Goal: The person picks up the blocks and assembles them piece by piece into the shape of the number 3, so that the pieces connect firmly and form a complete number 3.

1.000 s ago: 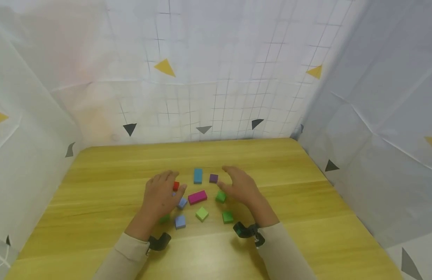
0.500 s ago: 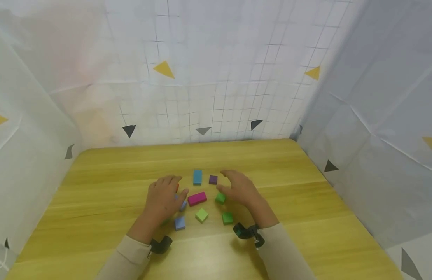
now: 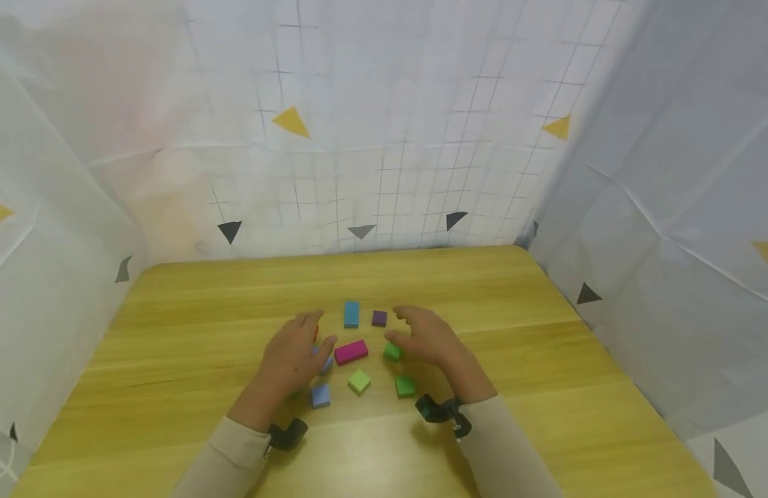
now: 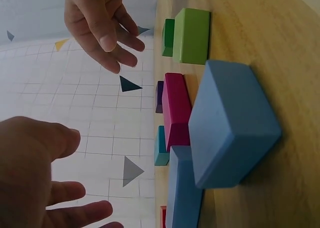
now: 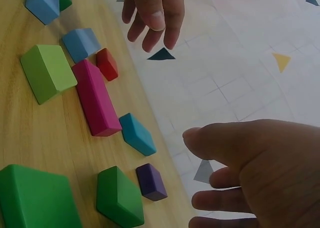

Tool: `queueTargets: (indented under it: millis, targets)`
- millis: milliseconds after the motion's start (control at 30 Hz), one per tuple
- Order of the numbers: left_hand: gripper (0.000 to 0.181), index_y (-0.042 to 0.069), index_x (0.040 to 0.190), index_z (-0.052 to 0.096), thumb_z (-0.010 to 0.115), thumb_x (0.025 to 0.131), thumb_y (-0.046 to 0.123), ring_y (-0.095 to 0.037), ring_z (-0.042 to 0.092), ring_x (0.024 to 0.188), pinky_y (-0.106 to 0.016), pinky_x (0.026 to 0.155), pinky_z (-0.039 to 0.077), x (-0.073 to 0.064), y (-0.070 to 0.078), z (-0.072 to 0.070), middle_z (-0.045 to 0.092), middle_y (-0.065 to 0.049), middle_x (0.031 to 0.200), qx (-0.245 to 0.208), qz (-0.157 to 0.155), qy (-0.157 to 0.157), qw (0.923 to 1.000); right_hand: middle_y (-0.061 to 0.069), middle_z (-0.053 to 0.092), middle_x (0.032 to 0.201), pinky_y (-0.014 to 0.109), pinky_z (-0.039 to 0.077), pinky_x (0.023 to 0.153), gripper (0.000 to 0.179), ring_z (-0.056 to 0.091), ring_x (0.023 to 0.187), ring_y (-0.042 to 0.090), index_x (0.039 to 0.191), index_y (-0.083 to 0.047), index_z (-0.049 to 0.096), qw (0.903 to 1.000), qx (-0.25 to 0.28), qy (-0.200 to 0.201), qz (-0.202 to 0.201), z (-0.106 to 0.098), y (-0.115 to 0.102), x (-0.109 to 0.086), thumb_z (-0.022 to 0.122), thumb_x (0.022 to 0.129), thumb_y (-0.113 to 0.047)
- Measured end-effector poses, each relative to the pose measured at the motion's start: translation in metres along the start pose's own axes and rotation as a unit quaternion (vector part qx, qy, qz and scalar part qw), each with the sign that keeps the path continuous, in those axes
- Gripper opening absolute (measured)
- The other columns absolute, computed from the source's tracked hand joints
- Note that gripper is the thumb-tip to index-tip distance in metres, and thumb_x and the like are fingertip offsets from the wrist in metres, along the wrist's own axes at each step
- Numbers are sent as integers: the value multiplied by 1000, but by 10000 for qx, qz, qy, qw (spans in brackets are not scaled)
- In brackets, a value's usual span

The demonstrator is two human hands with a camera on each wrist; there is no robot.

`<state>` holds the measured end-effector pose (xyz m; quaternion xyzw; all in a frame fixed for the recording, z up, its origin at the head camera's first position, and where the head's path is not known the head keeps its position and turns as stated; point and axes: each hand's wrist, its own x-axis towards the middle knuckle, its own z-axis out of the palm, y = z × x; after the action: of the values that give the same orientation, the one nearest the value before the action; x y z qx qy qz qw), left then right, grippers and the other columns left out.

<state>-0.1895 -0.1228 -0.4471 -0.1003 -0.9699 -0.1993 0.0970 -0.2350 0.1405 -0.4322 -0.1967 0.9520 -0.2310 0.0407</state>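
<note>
Both hands hover over a loose group of coloured blocks, holding nothing. My left hand point(image 3: 293, 354) hangs above the left side, fingers relaxed and thumb apart. Beneath it, a red block point(image 3: 316, 334) and a light blue block point(image 3: 326, 366) are partly hidden. Another light blue block point(image 3: 321, 396) lies by that wrist. My right hand point(image 3: 426, 337) is held over the right side, fingers loosely bent, near a green block point(image 3: 392, 352) and a purple block point(image 3: 379, 318). Between the hands lie a magenta block point(image 3: 351, 352), a lime block point(image 3: 359, 382) and a blue block point(image 3: 351, 315).
A second green block point(image 3: 405, 386) lies near the right wrist. The wood-grain table point(image 3: 533, 360) is enclosed by white sheeting point(image 3: 384, 124) at the back and both sides. Each wrist carries a black camera mount, such as the right mount point(image 3: 436, 409).
My left hand has shifted slightly right, covering more of the red and light blue blocks. The right hand's fingers have dipped slightly. The blocks stay where they were.
</note>
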Motion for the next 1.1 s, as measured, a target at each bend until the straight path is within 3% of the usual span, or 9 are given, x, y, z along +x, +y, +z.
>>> queueTargets:
  millis: [267,633,1100]
  targets:
    - [69,7,131,43,40,86,60,-29,49,114,-49,91,41,0,1,-1,56,-10,120,-309,-161,-177,9992,11,59,115,38,48,82,52,57,102,26,121,-3,54,9984,409,-274,-270,-3,3,3,60,85,-40]
    - [71,7,131,44,36,86,62,-24,56,105,-45,88,44,1,0,-1,61,-8,112,-526,-164,-385,9977,9,62,106,35,48,80,48,57,96,21,117,-3,57,9994,152,-276,-160,-2,6,6,64,83,-36]
    - [59,7,129,48,43,89,50,-26,56,107,-45,89,44,-1,0,2,60,-7,116,-586,-293,-637,9958,5,63,96,33,48,75,43,56,87,16,111,-2,61,9982,30,-587,-115,0,6,4,65,82,-34]
